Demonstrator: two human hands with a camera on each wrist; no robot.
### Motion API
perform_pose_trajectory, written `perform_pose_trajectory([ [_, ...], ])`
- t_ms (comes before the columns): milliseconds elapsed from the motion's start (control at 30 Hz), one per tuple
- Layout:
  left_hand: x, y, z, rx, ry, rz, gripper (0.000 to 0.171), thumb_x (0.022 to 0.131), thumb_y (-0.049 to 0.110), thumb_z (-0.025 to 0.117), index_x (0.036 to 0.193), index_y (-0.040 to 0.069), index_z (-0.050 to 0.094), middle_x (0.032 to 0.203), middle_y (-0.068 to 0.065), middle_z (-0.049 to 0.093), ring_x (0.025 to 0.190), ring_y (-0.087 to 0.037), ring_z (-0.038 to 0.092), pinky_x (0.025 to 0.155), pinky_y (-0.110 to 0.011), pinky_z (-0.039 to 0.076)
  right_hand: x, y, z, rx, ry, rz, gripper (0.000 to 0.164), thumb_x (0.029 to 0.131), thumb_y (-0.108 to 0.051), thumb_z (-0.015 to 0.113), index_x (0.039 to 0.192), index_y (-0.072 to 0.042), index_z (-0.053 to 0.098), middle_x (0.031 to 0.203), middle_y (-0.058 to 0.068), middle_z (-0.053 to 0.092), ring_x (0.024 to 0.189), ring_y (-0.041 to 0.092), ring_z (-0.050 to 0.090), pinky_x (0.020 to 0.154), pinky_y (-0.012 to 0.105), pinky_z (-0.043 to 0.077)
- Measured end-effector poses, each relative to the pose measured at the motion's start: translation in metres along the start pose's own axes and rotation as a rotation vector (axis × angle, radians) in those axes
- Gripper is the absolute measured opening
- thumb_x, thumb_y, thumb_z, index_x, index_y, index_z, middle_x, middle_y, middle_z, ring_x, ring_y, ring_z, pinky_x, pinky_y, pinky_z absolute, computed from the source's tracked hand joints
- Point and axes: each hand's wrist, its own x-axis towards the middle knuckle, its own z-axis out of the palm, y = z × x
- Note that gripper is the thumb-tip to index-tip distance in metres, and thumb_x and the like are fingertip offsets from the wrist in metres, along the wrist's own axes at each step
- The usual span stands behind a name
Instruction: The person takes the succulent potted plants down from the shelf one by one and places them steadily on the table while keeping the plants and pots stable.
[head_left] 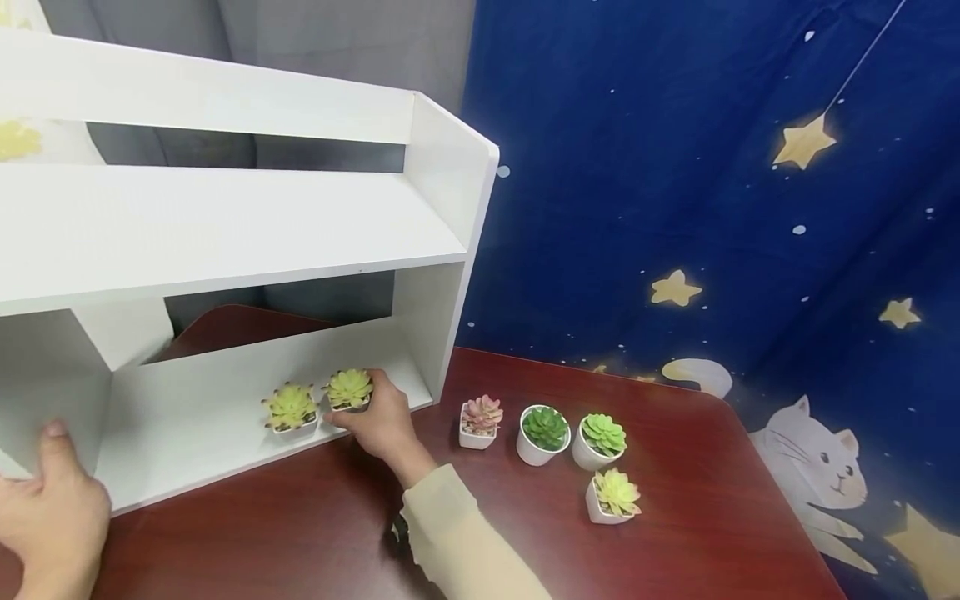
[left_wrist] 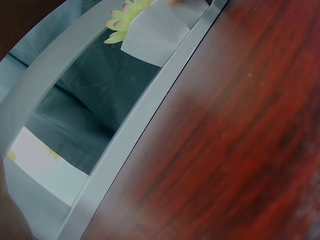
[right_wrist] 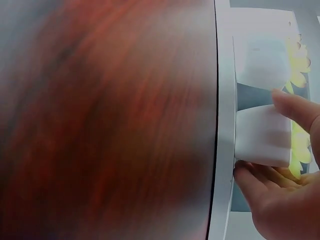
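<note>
A white two-tier shelf (head_left: 225,225) stands on the dark red table. My right hand (head_left: 382,421) holds the white square pot of a yellow-green potted succulent (head_left: 348,389) on the lower board, near its front edge. In the right wrist view, the thumb is along one side of the white pot (right_wrist: 263,136) and the fingers are at the other. Just left of it sits a matching potted succulent (head_left: 291,408). At the lower left, my left hand (head_left: 56,512) grips the shelf's upright divider (head_left: 56,367), its thumb on the panel's face and the other fingers mostly hidden.
Right of the shelf, on the table (head_left: 697,500), stand a pink succulent (head_left: 480,421), a dark green one (head_left: 543,433), a bright green one (head_left: 600,440) and a yellow one (head_left: 613,496), all in white pots. A blue star-patterned curtain (head_left: 637,167) hangs behind.
</note>
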Motion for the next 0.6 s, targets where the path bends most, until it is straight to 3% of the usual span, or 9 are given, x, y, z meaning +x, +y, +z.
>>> perform_pose_trajectory([
  [133, -0.001, -0.005, -0.004, 0.038, -0.064, -0.021, 0.051, 0.106, 0.035, 0.043, 0.154, 0.030, 0.028, 0.135, 0.024, 0.044, 0.129, 0.005, 0.044, 0.116, -0.017, 0.028, -0.002, 0.002, 0.001, 0.035, 0.017, 0.019, 0.068, 0.070, -0.023, 0.093, 0.129, -0.009, 0.060, 0.118, 0.004, 0.070, 0.104, 0.012, 0.064, 0.093, 0.024, 0.052],
  [233, -0.004, -0.009, -0.006, 0.020, -0.077, -0.121, 0.047, 0.105, 0.037, 0.045, 0.151, 0.030, 0.036, 0.120, 0.029, 0.048, 0.115, 0.010, 0.048, 0.113, -0.016, 0.032, -0.006, 0.003, -0.002, 0.050, 0.032, 0.041, 0.068, 0.068, -0.024, 0.094, 0.126, -0.010, 0.062, 0.115, 0.003, 0.071, 0.101, 0.010, 0.063, 0.092, 0.024, 0.052],
  [267, -0.005, -0.010, -0.006, 0.046, -0.073, -0.153, 0.047, 0.105, 0.040, 0.044, 0.151, 0.032, 0.036, 0.122, 0.026, 0.051, 0.116, 0.009, 0.048, 0.113, -0.017, 0.032, -0.008, 0.002, -0.003, 0.056, 0.036, 0.044, 0.068, 0.067, -0.024, 0.095, 0.125, -0.010, 0.063, 0.114, 0.002, 0.071, 0.100, 0.009, 0.063, 0.091, 0.024, 0.052],
  [333, -0.004, -0.013, -0.007, 0.106, -0.067, -0.191, 0.053, 0.105, 0.045, 0.042, 0.155, 0.031, 0.033, 0.136, 0.014, 0.054, 0.129, 0.002, 0.047, 0.121, -0.022, 0.024, -0.012, 0.000, -0.006, 0.072, 0.043, 0.049, 0.069, 0.065, -0.026, 0.096, 0.124, -0.011, 0.064, 0.112, 0.000, 0.071, 0.098, 0.007, 0.062, 0.090, 0.023, 0.052],
  [433, 0.000, -0.013, -0.009, 0.239, -0.102, -0.277, 0.067, 0.104, 0.056, 0.032, 0.159, 0.018, 0.028, 0.160, -0.011, 0.036, 0.152, -0.017, 0.028, 0.129, -0.038, 0.010, -0.016, -0.005, -0.012, 0.093, 0.064, 0.030, 0.069, 0.062, -0.027, 0.097, 0.122, -0.013, 0.066, 0.109, -0.002, 0.072, 0.096, 0.005, 0.061, 0.088, 0.021, 0.052],
  [500, 0.004, -0.013, -0.008, 0.281, -0.119, -0.269, 0.073, 0.103, 0.058, 0.028, 0.161, 0.012, 0.022, 0.167, -0.016, 0.018, 0.157, -0.025, 0.012, 0.129, -0.046, -0.001, -0.020, -0.009, -0.018, 0.103, 0.079, 0.011, 0.068, 0.062, -0.028, 0.097, 0.121, -0.014, 0.066, 0.107, -0.004, 0.071, 0.094, 0.003, 0.061, 0.087, 0.019, 0.051],
  [600, 0.004, -0.011, -0.005, 0.285, -0.125, -0.258, 0.074, 0.104, 0.057, 0.027, 0.160, 0.010, 0.023, 0.165, -0.020, 0.020, 0.156, -0.029, 0.013, 0.128, -0.047, 0.001, -0.027, -0.013, -0.029, 0.103, 0.091, -0.028, 0.067, 0.062, -0.027, 0.096, 0.120, -0.014, 0.066, 0.105, -0.006, 0.071, 0.092, 0.002, 0.059, 0.085, 0.018, 0.051],
])
